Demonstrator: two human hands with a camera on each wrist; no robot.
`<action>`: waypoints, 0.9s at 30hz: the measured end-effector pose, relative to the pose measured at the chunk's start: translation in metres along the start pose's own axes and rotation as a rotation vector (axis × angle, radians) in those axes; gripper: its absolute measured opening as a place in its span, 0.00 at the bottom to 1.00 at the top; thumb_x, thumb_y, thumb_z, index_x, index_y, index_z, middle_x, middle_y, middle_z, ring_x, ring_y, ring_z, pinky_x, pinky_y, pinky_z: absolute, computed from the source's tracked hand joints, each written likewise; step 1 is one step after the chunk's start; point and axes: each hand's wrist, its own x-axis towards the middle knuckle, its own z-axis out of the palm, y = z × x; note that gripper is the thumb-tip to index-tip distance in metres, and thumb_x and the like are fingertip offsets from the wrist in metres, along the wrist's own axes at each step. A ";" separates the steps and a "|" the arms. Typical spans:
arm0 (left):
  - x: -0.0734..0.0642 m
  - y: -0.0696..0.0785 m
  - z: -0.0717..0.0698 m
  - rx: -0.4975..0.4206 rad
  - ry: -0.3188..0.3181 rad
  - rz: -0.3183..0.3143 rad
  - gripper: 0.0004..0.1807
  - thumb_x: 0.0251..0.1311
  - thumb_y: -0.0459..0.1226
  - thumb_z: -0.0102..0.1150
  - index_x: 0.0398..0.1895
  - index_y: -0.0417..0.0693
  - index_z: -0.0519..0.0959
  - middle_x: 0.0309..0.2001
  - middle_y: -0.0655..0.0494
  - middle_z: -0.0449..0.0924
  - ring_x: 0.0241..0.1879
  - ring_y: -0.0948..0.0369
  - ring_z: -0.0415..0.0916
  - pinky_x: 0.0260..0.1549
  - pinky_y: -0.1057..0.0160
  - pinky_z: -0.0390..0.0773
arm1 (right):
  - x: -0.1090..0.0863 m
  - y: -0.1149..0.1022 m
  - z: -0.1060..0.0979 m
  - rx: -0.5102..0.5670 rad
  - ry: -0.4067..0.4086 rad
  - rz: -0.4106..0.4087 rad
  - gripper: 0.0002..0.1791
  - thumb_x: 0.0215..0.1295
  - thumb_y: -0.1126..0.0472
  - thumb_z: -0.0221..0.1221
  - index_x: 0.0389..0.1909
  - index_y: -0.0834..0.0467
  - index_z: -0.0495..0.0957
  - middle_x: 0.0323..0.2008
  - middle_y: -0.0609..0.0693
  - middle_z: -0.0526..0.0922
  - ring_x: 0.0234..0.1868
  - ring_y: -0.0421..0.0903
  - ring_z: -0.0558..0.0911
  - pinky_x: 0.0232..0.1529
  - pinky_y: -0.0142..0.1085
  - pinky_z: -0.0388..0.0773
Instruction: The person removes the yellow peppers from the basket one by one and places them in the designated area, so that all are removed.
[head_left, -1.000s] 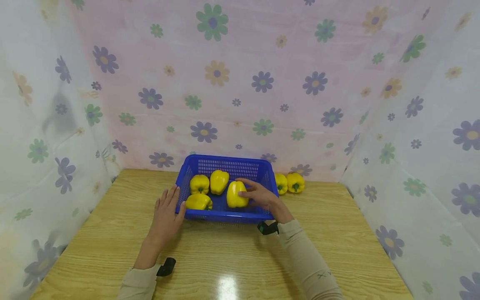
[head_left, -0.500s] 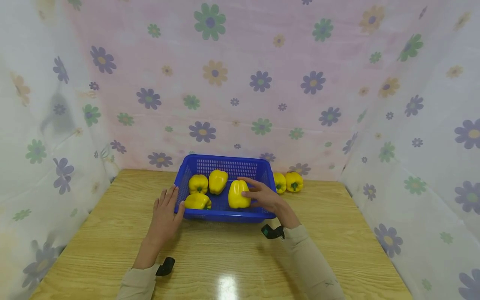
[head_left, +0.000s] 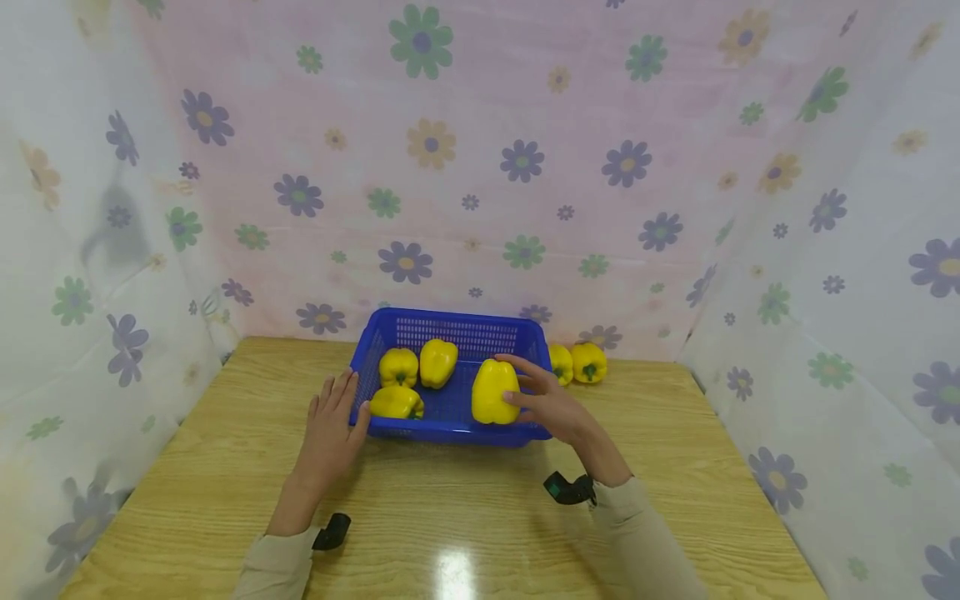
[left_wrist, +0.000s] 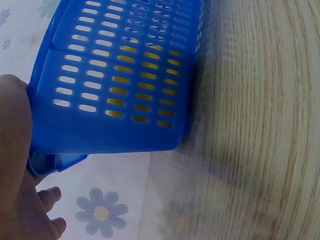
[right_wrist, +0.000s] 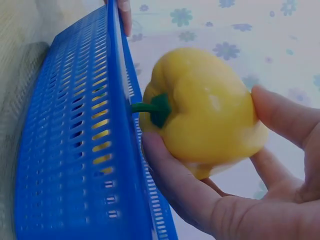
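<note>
My right hand [head_left: 553, 410] grips one pepper [head_left: 493, 392]; my straight-fingered left hand [head_left: 330, 429] touches the basket [head_left: 450, 432]; three peppers [head_left: 438, 363] lie inside, two others [head_left: 589, 363] outside.

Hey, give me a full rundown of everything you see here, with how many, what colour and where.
Held yellow pepper: 1, yellow with green stem, at the basket's right end
Peppers inside: 3, yellow, grouped in the basket's left half
Peppers outside: 2, yellow, on the table, right of the basket
Basket: 1, blue, on the table near the backdrop
Table: 1, light wood-brown, beneath the basket
Backdrop: pink and white with flowers, behind and at both sides
Wrist devices: 2, black, one at each wrist
Sleeves: 2, beige, on both arms
Left hand: 1, touching the basket's left end
Right hand: 1, holding the pepper
</note>
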 end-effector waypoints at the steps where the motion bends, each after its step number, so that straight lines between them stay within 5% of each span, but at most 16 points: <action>1: 0.000 0.000 0.000 0.002 0.002 0.001 0.33 0.78 0.42 0.45 0.78 0.33 0.56 0.79 0.36 0.52 0.78 0.33 0.42 0.71 0.27 0.43 | -0.003 -0.001 0.000 0.009 0.004 -0.006 0.37 0.76 0.61 0.57 0.81 0.49 0.54 0.76 0.64 0.58 0.63 0.59 0.78 0.59 0.60 0.78; 21: -0.001 0.002 0.001 0.009 0.011 0.003 0.33 0.78 0.42 0.45 0.78 0.33 0.56 0.79 0.35 0.52 0.78 0.33 0.43 0.70 0.26 0.42 | -0.068 0.016 -0.050 0.040 0.133 -0.112 0.35 0.77 0.65 0.53 0.81 0.53 0.54 0.72 0.71 0.56 0.55 0.46 0.83 0.51 0.45 0.85; 27: 0.000 0.002 0.001 0.008 0.014 0.010 0.33 0.78 0.42 0.45 0.78 0.32 0.56 0.79 0.35 0.52 0.78 0.33 0.43 0.70 0.27 0.43 | -0.081 0.024 -0.067 0.081 0.203 -0.107 0.34 0.79 0.63 0.51 0.81 0.52 0.53 0.66 0.54 0.67 0.56 0.43 0.82 0.51 0.44 0.84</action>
